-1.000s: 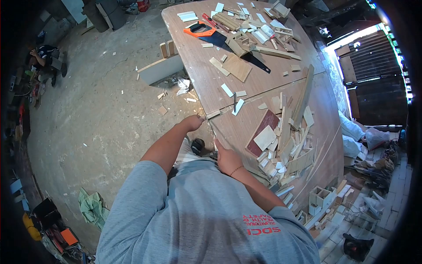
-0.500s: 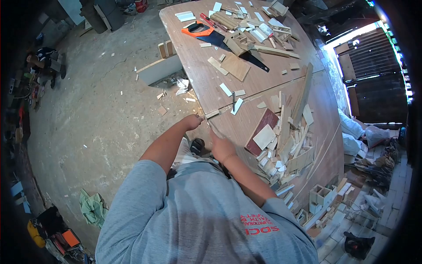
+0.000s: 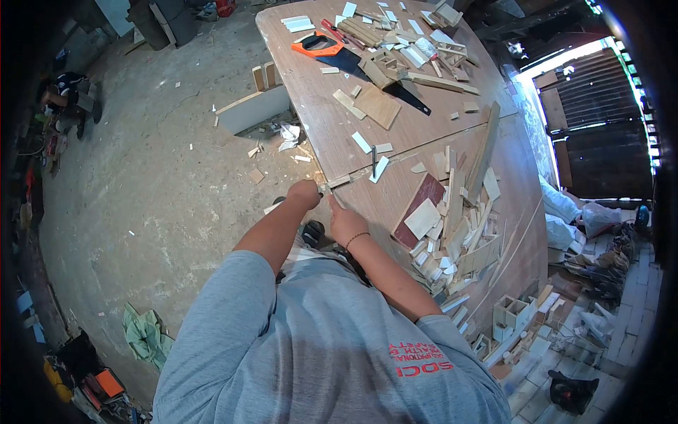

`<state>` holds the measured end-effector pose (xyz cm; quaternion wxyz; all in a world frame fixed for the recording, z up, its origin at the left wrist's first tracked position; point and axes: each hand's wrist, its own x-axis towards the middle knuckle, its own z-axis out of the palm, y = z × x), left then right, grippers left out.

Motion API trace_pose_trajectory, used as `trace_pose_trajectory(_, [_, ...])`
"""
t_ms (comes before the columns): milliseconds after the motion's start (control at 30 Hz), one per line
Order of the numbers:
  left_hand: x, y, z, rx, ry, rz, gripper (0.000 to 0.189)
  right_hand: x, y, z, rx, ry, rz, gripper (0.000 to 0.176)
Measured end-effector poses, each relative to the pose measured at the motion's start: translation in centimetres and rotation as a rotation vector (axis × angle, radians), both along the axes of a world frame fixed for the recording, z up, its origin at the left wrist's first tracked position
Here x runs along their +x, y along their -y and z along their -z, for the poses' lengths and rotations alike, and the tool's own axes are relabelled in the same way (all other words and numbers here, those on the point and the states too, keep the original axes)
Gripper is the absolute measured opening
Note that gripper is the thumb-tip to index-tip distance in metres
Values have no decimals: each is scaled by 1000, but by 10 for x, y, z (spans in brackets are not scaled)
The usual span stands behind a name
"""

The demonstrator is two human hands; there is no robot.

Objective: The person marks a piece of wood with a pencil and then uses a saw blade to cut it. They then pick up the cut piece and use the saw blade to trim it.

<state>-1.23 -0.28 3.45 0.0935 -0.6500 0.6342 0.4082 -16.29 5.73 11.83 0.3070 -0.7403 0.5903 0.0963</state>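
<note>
My left hand [image 3: 305, 192] is closed in a fist by the table's near left edge. Something small and dark shows beside its fingers, too small to name. Close on its right is my right hand [image 3: 346, 222], its index finger stretched forward along the table edge and the other fingers curled. Whatever it grips is hidden. Just beyond the fingertips, a small wood block [image 3: 339, 181] lies at the edge of the wooden table [image 3: 321, 134]. A slim dark tool [image 3: 373, 162] rests on the tabletop further right, near white-faced offcuts [image 3: 379, 169].
An orange-handled handsaw [image 3: 353, 63] lies among wood scraps at the table's far end. More offcuts [image 3: 459, 226] are heaped to my right. A panel assembly [image 3: 253, 109] stands on the floor left of the table. Another person [image 3: 70, 99] sits at the far left.
My left hand has drawn back slightly toward me and left, and its dark object now shows. My right hand stays near the table edge, slightly shifted. The camera view has moved a little.
</note>
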Motion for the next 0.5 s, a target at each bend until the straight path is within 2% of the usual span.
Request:
trace_pose_trajectory(67, [-8, -7, 6, -81, 43, -128, 36, 2, -1, 2, -22, -36, -25, 50])
trace_pose_trajectory(100, [-9, -8, 8, -84, 43, -125, 36, 0, -3, -7, -25, -36, -21, 50])
trace_pose_trajectory(267, [-10, -9, 13, -108, 61, -134, 33, -20, -30, -87, 91, -111, -88, 50])
trace_pose_trajectory(367, [-10, -10, 6, -102, 62, -139, 32, -21, -24, -82, 78, -110, -103, 50])
trace_pose_trajectory(500, [-10, -10, 7, -108, 63, -129, 31, -5, 6, -17, 0, -112, -93, 48])
